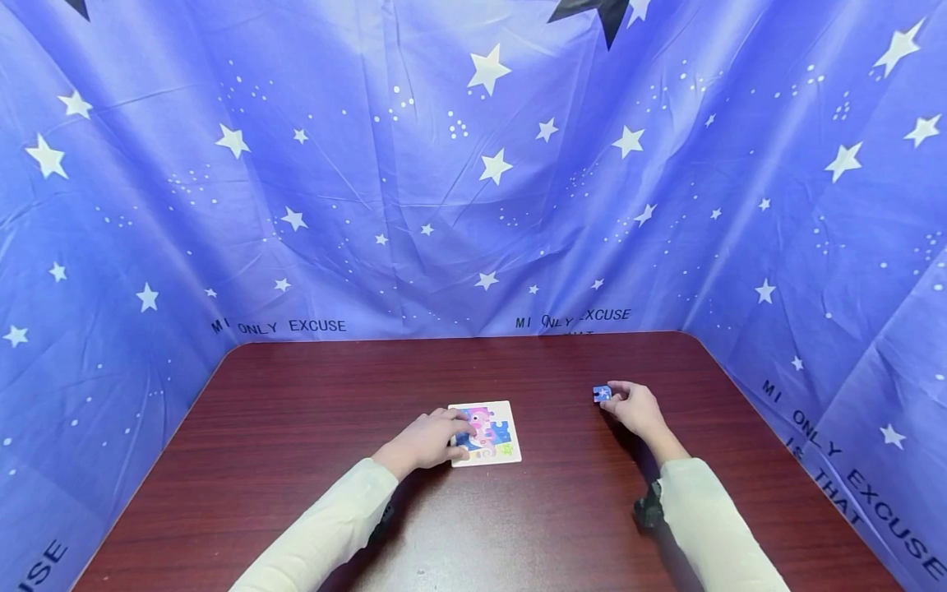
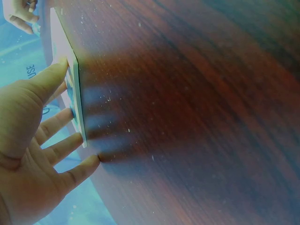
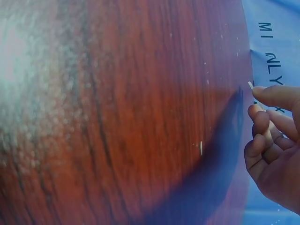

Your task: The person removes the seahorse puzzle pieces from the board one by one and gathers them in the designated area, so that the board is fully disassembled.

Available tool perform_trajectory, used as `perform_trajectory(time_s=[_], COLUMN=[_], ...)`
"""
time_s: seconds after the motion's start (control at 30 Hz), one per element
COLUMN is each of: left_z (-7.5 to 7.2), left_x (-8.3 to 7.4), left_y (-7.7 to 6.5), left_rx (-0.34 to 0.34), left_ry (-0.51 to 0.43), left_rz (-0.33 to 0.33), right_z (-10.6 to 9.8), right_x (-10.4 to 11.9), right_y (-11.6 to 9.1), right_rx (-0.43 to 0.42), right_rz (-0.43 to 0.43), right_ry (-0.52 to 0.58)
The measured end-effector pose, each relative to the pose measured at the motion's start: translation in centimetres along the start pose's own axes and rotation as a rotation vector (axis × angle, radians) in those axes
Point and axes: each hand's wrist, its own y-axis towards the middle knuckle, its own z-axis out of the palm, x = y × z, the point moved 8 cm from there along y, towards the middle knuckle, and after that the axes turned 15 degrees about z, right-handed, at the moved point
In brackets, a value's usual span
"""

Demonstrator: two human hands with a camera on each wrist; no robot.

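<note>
A flat square jigsaw puzzle board (image 1: 515, 448) with a pale border and a pink cartoon figure lies in the middle of the table. My left hand (image 1: 425, 441) rests on its left side; the left wrist view shows the fingers spread, with thumb and fingertips touching the board (image 2: 63, 40). A white area shows at the board's upper right, beside blue pieces. Off to the right, my right hand (image 1: 639, 411) pinches a small blue puzzle piece (image 1: 600, 395) between thumb and finger. In the right wrist view only the piece's thin pale edge (image 3: 251, 86) shows.
The dark red wood-grain table (image 1: 296, 395) has a rounded far edge. Blue star-printed cloth (image 1: 414, 164) hangs behind it and on both sides. A dark device (image 1: 649, 506) is strapped at the right wrist.
</note>
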Motion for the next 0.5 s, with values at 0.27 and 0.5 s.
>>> perform_trajectory(time_s=[0.27, 0.5], left_z=[0.01, 0.10], left_x=[-0.04, 0.03], left_y=[0.03, 0.08], left_rx=[-0.002, -0.002], left_ry=[0.003, 0.005], left_rz=[0.000, -0.002], right_z=[0.34, 0.20], right_x=[-0.82, -1.07], right_y=[0.11, -0.02], right_rx=[0.037, 0.029], right_rz=[0.039, 0.025], right_ry=[0.001, -0.039])
